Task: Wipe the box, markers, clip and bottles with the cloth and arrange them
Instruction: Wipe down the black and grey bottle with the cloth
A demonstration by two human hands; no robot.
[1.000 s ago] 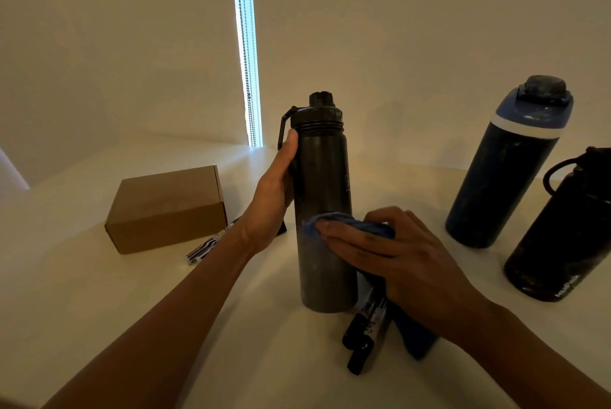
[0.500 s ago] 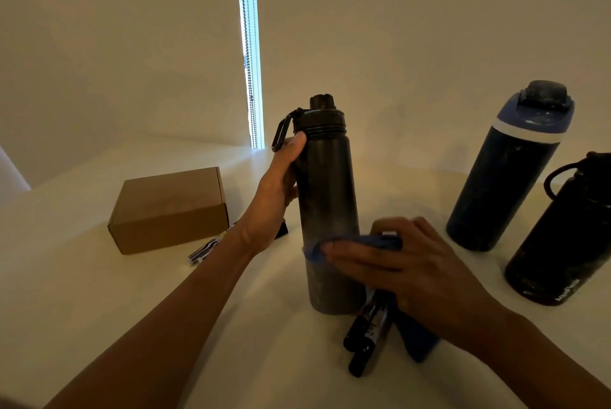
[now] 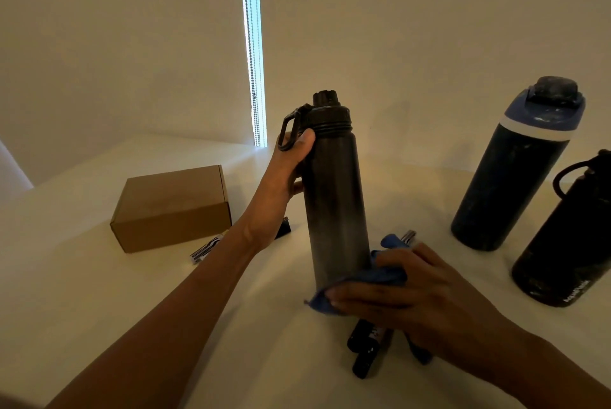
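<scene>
Risk sits low: the right grip (image 3: pixel 406 296) pushes the cloth (image 3: pixel 380 276) against the foot of the tall bottle (image 3: pixel 334 193), w/ two black markers (image 3: pixel 367 349) lying directly under that hand, just in front of the bottle's base. A hard swipe could send them rolling over the bench (image 3: pixel 82 293). A bottle set down on one could tip. It's tall, narrow & held only high up, so a shove low down may swing the foot out.

Left grip (image 3: pixel 284 177) wraps the bottle just below the cap, thumb in front, fingers behind. Right grip is near flat, fingers approx. straight, pressing cloth on the lower wall. Cloth tail hangs below the palm. Base hidden, so can't tell if the bottle rests on the bench.

Left of the bottle: a small black piece, prob. the clip (image 3: pixel 283 226), behind the left wrist. Further left lie a striped marker (image 3: pixel 206 248) & the cardboard box (image 3: pixel 172 207), close together. Right of it, well apart, stand a blue-lidded bottle (image 3: pixel 509 177) & a loop-handled bottle (image 3: pixel 568 243), both upright & smudged, likely unwiped.
</scene>
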